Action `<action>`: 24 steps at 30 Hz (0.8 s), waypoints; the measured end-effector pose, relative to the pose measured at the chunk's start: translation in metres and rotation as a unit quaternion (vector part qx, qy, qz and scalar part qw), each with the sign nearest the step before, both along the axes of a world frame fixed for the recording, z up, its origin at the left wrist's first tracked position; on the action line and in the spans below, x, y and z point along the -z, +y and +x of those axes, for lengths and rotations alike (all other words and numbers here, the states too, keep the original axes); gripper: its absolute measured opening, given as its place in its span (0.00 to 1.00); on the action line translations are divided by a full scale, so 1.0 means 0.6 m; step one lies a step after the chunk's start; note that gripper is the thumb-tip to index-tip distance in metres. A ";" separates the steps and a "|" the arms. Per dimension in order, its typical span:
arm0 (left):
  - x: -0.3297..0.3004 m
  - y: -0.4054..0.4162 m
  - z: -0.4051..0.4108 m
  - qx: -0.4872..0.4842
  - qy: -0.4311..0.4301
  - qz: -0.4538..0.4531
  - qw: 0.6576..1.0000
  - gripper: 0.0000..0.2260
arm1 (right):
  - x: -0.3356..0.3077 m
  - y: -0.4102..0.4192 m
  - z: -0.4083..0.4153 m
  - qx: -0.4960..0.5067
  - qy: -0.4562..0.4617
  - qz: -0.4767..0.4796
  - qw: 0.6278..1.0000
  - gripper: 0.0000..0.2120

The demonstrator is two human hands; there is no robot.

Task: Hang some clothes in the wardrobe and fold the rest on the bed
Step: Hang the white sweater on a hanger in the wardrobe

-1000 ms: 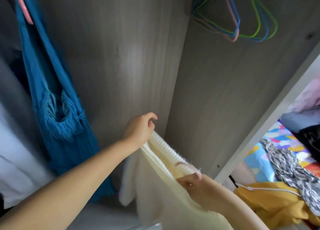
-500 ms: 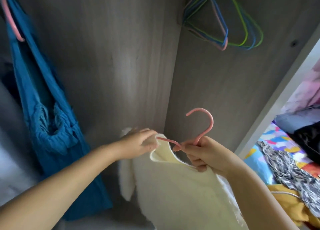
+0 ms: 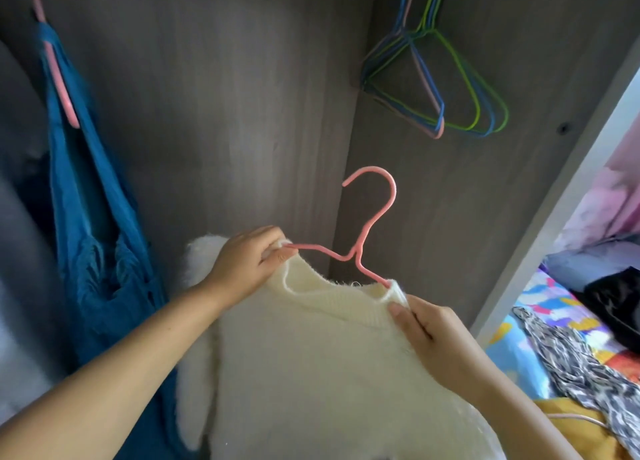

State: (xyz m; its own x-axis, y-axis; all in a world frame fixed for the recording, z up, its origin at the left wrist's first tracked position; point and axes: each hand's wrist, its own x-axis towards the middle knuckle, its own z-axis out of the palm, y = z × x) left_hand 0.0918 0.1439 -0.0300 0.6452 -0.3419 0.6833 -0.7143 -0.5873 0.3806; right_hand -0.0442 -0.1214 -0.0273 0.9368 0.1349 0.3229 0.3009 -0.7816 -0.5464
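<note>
Cream sweater (image 3: pixel 322 362) on pink hanger (image 3: pixel 372 229), both hands (image 3: pixel 242 269) (image 3: pixel 436 338) pinching its shoulders.

One view only, from a camera worn on the person's head, wide-angle, with straight edges bowed toward the frame borders. It faces forward into the inner corner of the wardrobe (image 3: pixel 242 95), tilted somewhat upward, so that the empty hangers (image 3: pixel 446 88) sit high in the frame. It stands close: both forearms enter from the bottom edge, and the left hand (image 3: pixel 242 269) and right hand (image 3: pixel 436 341) lie near centre at arm's length. The right margin looks past the wardrobe's side panel (image 3: pixel 554 224) down to the bed (image 3: pixel 540 321). No second view exists to share coverage.
</note>
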 end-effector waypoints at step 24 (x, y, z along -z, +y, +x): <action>-0.058 0.011 0.033 -0.076 0.160 -0.303 0.936 0.23 | -0.224 0.238 0.175 -0.102 -0.043 0.181 0.977 0.22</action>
State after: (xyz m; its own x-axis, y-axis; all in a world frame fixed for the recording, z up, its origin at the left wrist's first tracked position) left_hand 0.1114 0.1503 0.0046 0.8599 0.1594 0.4849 -0.4316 -0.2799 0.8575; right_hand 0.0610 0.0212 0.1073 0.8700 0.1784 0.4596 0.4866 -0.4606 -0.7424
